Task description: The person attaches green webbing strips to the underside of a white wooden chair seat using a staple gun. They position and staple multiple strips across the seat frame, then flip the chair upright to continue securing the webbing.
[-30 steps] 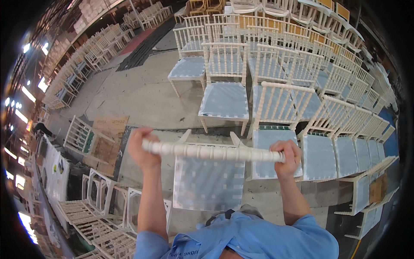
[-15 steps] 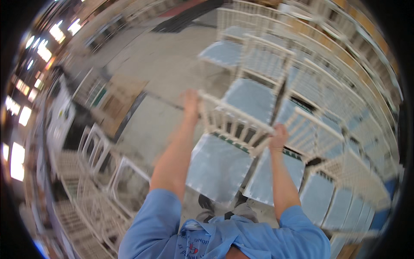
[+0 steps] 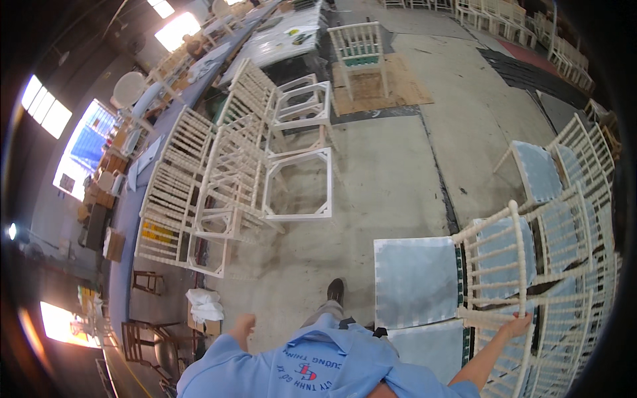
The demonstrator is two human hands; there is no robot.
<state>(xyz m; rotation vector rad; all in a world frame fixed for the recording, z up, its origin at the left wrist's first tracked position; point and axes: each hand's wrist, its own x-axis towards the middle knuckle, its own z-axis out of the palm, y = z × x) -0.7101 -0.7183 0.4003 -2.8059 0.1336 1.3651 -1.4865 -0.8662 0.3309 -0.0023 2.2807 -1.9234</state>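
Note:
At the lower right, my right hand (image 3: 517,325) is closed around the top rail of a cream wooden chair's spindled back. That chair's pale blue seat (image 3: 428,351) is partly covered by my body and arm. Right beside it, on the far side, stands a matching chair (image 3: 417,278), its spindle back toward the right. My left hand (image 3: 243,325) hangs at my left side above the floor, away from any chair. It appears empty, with its fingers loosely bent.
More blue-seated chairs (image 3: 564,239) crowd the right. On the left stand several cream chair frames without seats (image 3: 232,166), beside a long blue-covered table (image 3: 136,219). One chair (image 3: 358,60) stands on cardboard farther off. Grey concrete floor (image 3: 371,192) runs between the rows.
My view has swung left, bringing the seatless frames toward the middle. My left hand has let go of the chair back and dropped to my side; my right hand is still on a chair back.

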